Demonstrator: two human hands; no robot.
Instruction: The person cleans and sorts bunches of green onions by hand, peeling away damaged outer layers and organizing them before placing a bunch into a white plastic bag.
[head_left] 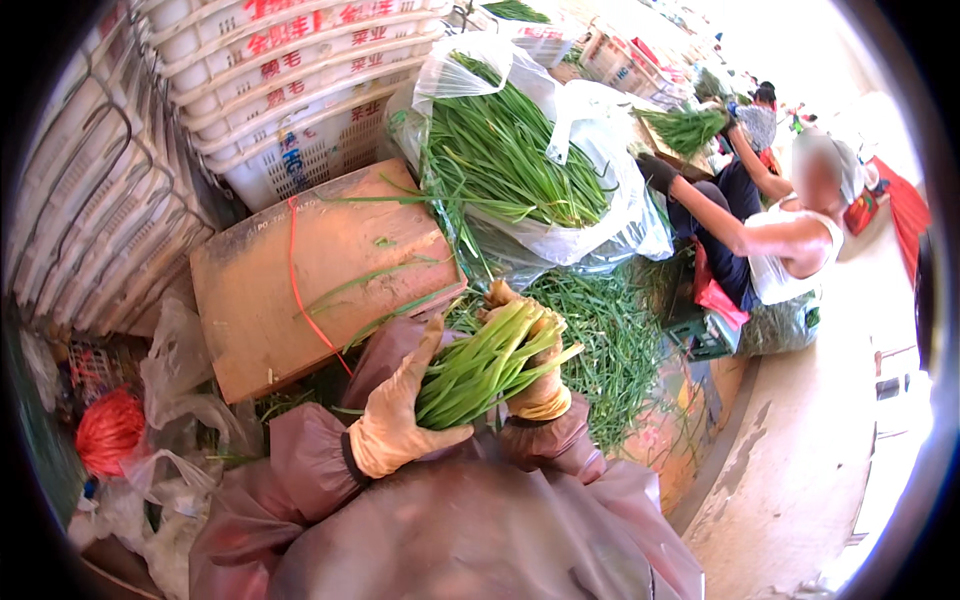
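A worn wooden board (pixel 320 270) bears a red cord (pixel 296 270) and stray green stalks (pixel 375 280), a clear bag of greens (pixel 520 160) resting at its far edge

stacked white crates (pixel 300 90), wooden board (pixel 330 270), bagged greens (pixel 530 170), co-worker (pixel 790 240)

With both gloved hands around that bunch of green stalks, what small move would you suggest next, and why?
Probably square up the bunch: the right hand grips its middle and the left hand cups its lower end, but the pale tips fan out unevenly, so tapping them level seems sensible.
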